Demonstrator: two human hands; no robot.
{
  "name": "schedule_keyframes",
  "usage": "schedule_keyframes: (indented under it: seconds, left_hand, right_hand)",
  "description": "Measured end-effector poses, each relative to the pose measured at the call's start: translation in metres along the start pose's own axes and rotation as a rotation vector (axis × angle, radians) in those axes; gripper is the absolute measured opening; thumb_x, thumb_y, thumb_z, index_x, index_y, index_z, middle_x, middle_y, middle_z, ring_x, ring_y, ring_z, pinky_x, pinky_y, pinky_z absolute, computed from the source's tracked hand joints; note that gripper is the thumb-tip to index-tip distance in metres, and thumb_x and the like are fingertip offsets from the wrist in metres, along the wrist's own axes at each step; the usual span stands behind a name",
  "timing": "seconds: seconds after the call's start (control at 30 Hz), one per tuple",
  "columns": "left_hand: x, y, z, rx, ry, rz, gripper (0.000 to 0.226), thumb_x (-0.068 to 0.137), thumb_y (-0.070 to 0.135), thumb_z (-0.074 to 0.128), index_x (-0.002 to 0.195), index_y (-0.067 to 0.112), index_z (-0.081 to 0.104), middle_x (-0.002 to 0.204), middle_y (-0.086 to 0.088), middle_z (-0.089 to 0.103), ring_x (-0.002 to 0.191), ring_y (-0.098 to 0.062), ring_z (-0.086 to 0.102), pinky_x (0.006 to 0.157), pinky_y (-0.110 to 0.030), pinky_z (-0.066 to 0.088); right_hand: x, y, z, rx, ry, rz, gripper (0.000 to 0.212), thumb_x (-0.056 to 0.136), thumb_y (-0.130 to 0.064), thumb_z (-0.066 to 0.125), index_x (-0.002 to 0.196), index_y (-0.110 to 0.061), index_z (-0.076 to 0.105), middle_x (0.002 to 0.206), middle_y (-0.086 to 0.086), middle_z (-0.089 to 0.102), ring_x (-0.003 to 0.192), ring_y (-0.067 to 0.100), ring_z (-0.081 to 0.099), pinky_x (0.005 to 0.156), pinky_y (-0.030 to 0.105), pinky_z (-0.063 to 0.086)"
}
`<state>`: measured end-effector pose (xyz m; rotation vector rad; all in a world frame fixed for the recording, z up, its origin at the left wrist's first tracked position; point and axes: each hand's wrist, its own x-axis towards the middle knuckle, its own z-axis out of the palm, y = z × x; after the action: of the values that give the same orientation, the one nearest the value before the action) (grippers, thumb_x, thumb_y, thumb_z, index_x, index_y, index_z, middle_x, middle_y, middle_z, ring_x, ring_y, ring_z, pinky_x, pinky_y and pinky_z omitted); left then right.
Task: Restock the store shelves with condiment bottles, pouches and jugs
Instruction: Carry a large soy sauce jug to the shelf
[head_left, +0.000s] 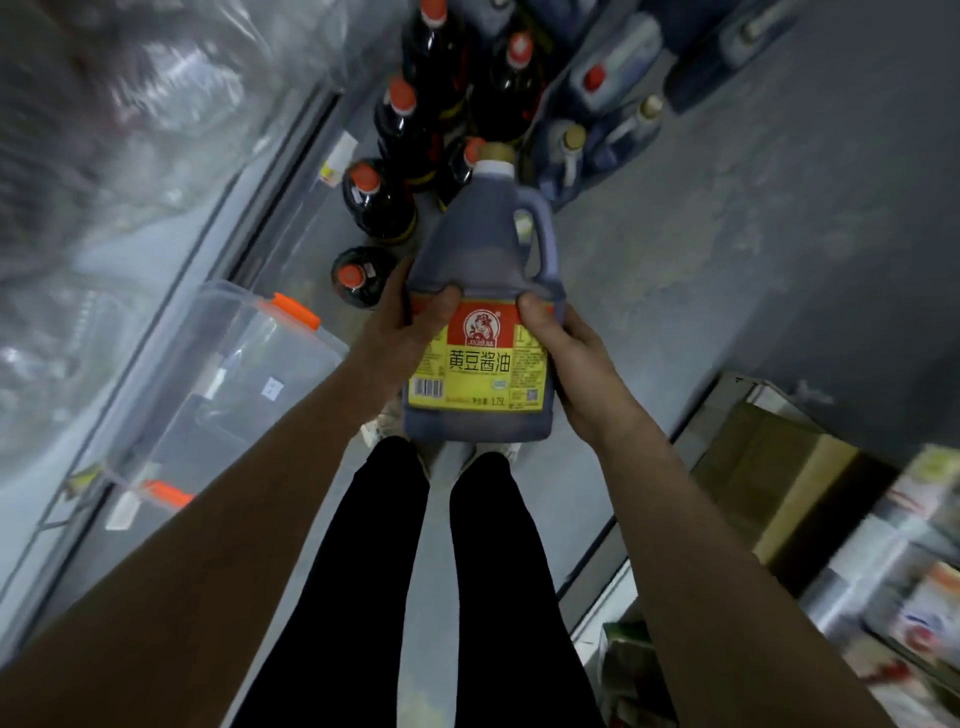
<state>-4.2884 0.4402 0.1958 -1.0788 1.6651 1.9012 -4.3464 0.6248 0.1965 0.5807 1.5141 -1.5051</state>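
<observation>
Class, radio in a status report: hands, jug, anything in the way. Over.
Left hand and right hand both grip jug, held off floor. Bottles stand on floor just ahead. Over.

Dim; edges blurred, wide-angle warp; centre sharp.

The fingers of the left hand (400, 332) and right hand (566, 358) are hidden behind the jug (480, 270), which also covers most of the shoes (382, 426) below them. The label's (478, 364) small print is too fine to read. Wrapped goods (104, 156) left of the left hand and packets (914, 545) right of the right hand are blurred, and the packets are cut off by the edge.
</observation>
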Motion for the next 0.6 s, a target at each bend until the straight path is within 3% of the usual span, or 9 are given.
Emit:
schedule_keyframes:
  seconds: [0.07, 0.2, 0.33, 0.4, 0.53, 0.6]
  left_hand:
    - [-0.029, 0.026, -0.001, 0.020, 0.035, 0.059, 0.053, 0.096, 0.033, 0.061, 0.143, 0.021, 0.040, 0.112, -0.002, 0.069, 0.086, -0.008, 0.072, 0.069, -0.024, 0.058]
    - [-0.081, 0.077, -0.007, 0.046, 0.077, 0.138, 0.044, 0.096, 0.044, 0.058, 0.136, 0.031, 0.043, 0.100, 0.009, 0.070, 0.080, -0.004, 0.072, 0.063, -0.019, 0.056]
    - [-0.133, 0.125, -0.008, 0.015, 0.084, 0.183, 0.049, 0.096, 0.047, 0.056, 0.139, 0.029, 0.041, 0.107, 0.004, 0.070, 0.088, -0.010, 0.072, 0.073, -0.028, 0.058]
    - [-0.158, 0.147, -0.011, -0.013, 0.078, 0.213, 0.051, 0.097, 0.045, 0.056, 0.139, 0.023, 0.041, 0.110, 0.002, 0.069, 0.085, -0.006, 0.071, 0.067, -0.022, 0.056]
    - [-0.206, 0.190, -0.017, -0.057, 0.114, 0.249, 0.046, 0.094, 0.044, 0.060, 0.132, 0.025, 0.040, 0.082, 0.010, 0.075, 0.069, -0.005, 0.072, 0.053, -0.018, 0.054]
    - [-0.231, 0.209, -0.021, -0.036, 0.155, 0.285, 0.052, 0.093, 0.049, 0.061, 0.133, 0.023, 0.041, 0.085, 0.008, 0.074, 0.069, -0.007, 0.073, 0.059, -0.024, 0.057]
  right_hand:
    - [-0.032, -0.028, 0.010, -0.004, 0.005, -0.031, 0.054, 0.086, -0.040, 0.073, 0.129, -0.010, 0.059, 0.106, 0.008, 0.077, 0.095, 0.025, 0.075, 0.074, 0.032, 0.061]
    - [-0.095, -0.074, 0.032, -0.020, 0.012, -0.076, 0.048, 0.092, -0.041, 0.069, 0.129, -0.012, 0.059, 0.106, 0.010, 0.077, 0.094, 0.027, 0.075, 0.075, 0.037, 0.061]
    - [-0.148, -0.113, 0.048, -0.044, 0.031, -0.150, 0.050, 0.093, -0.044, 0.067, 0.131, -0.012, 0.058, 0.109, 0.013, 0.075, 0.097, 0.032, 0.074, 0.089, 0.050, 0.060]
    - [-0.171, -0.131, 0.057, -0.078, 0.030, -0.190, 0.052, 0.093, -0.046, 0.067, 0.131, -0.012, 0.058, 0.111, 0.014, 0.075, 0.098, 0.033, 0.074, 0.093, 0.053, 0.058]
    - [-0.216, -0.166, 0.073, -0.165, 0.005, -0.254, 0.062, 0.088, -0.056, 0.068, 0.133, -0.015, 0.058, 0.116, 0.013, 0.073, 0.100, 0.032, 0.073, 0.095, 0.053, 0.056]
    - [-0.240, -0.183, 0.082, -0.205, 0.003, -0.283, 0.063, 0.085, -0.059, 0.070, 0.130, -0.016, 0.060, 0.113, 0.011, 0.075, 0.097, 0.031, 0.074, 0.093, 0.052, 0.057]
